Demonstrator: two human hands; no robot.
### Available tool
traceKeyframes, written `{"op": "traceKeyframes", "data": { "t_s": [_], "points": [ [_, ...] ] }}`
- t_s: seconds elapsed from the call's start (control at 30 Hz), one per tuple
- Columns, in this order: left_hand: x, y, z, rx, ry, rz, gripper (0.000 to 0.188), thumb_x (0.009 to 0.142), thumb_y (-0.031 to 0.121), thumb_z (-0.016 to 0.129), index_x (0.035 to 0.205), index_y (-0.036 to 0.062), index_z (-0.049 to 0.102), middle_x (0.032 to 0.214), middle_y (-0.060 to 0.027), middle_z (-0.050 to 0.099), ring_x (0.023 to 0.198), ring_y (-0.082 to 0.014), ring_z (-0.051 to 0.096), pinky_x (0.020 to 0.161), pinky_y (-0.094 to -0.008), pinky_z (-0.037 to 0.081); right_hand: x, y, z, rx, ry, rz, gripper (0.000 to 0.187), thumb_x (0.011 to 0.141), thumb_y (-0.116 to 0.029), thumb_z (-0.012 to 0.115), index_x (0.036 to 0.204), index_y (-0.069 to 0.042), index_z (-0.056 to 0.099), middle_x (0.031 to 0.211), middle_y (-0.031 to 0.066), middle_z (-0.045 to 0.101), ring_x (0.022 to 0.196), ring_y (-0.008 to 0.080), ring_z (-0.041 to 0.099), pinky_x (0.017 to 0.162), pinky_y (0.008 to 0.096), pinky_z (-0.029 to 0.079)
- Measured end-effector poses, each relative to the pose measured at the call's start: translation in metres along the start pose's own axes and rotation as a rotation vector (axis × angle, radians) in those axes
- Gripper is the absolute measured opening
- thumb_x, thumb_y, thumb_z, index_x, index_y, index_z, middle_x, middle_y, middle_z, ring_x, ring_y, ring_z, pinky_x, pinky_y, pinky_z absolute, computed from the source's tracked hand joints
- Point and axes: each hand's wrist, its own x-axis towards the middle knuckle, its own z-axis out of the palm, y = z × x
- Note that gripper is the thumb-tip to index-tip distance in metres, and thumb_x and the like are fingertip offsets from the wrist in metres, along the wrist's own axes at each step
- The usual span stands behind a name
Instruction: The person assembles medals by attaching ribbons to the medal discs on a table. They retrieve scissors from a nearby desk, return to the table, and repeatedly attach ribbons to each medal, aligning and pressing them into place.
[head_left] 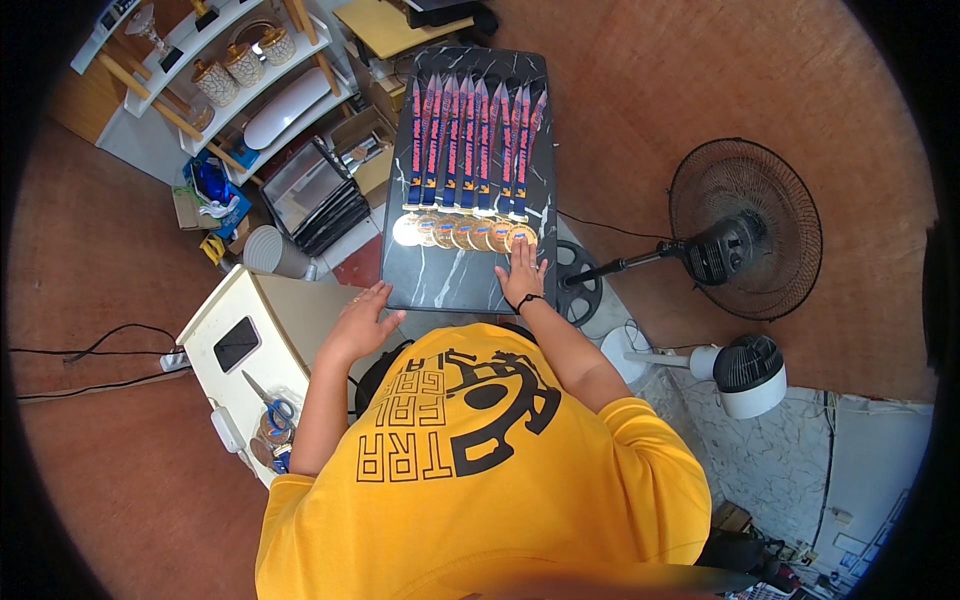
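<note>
A row of gold medals (461,234) lies across the black marble-patterned table (440,285). Their pink and navy ribbons (470,140) stretch side by side toward the table's far end. My right hand (522,276) lies flat with its fingers outstretched, the tips on the lower part of the rightmost medal (520,236). It grips nothing. At the near left corner of the table rests my left hand (362,322), empty, thumb apart from the fingers. Glare washes out the leftmost medal (407,229).
Left of me stands a cream cabinet (270,310) bearing a phone (236,344) and blue-handled scissors (281,408). A black pedestal fan (720,245) and a smaller white fan (750,378) are on the right. White shelves (285,75) with jars stand at the far left.
</note>
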Motion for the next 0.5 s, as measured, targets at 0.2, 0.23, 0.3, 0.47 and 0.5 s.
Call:
{"op": "traceKeyframes", "data": {
  "t_s": [0.2,0.23,0.3,0.47,0.5],
  "points": [
    [-0.0003,0.0022,0.0000,0.023,0.000,-0.001,0.065,0.095,0.041,0.056,0.145,0.0010,0.041,0.152,-0.0203,0.037,0.142,-0.0349,0.034,0.116,-0.0412,0.027,0.0002,0.0004,-0.0013,0.008,0.009,-0.008,0.083,0.092,-0.045,0.058,0.155,-0.009,0.018,0.162,0.0090,0.015,0.150,0.0302,0.012,0.117,0.0588,0.012],
    [-0.0006,0.0020,0.0000,0.032,0.001,0.000,0.065,0.096,0.042,0.055,0.145,0.0014,0.042,0.152,-0.0196,0.037,0.142,-0.0346,0.034,0.116,-0.0416,0.027,0.0000,0.0005,-0.0016,0.006,0.013,-0.012,0.083,0.092,-0.044,0.058,0.155,-0.009,0.018,0.162,0.0091,0.015,0.150,0.0303,0.012,0.117,0.0588,0.013],
    [-0.0010,0.0016,0.0002,0.026,0.004,0.004,0.065,0.096,0.042,0.055,0.145,0.0013,0.041,0.152,-0.0196,0.037,0.142,-0.0346,0.034,0.116,-0.0416,0.027,-0.0004,0.0009,-0.0025,0.002,0.002,-0.012,0.083,0.092,-0.044,0.059,0.155,-0.009,0.018,0.162,0.0093,0.015,0.150,0.0304,0.012,0.117,0.0588,0.013],
    [0.0005,0.0022,0.0001,0.055,-0.004,0.010,0.065,0.096,0.043,0.054,0.145,0.0017,0.041,0.153,-0.0192,0.037,0.142,-0.0345,0.034,0.116,-0.0415,0.027,-0.0012,0.0003,-0.0058,-0.002,0.017,-0.021,0.082,0.092,-0.044,0.058,0.155,-0.010,0.018,0.162,0.0092,0.015,0.150,0.0316,0.012,0.117,0.0591,0.013],
    [-0.0001,0.0028,0.0008,0.054,-0.006,0.003,0.065,0.096,0.043,0.054,0.145,0.0018,0.041,0.153,-0.0194,0.037,0.142,-0.0345,0.034,0.116,-0.0415,0.027,-0.0014,0.0003,-0.0067,-0.014,0.025,-0.024,0.081,0.093,-0.044,0.058,0.155,-0.010,0.018,0.162,0.0091,0.015,0.150,0.0320,0.013,0.117,0.0591,0.014]
  ]
}}
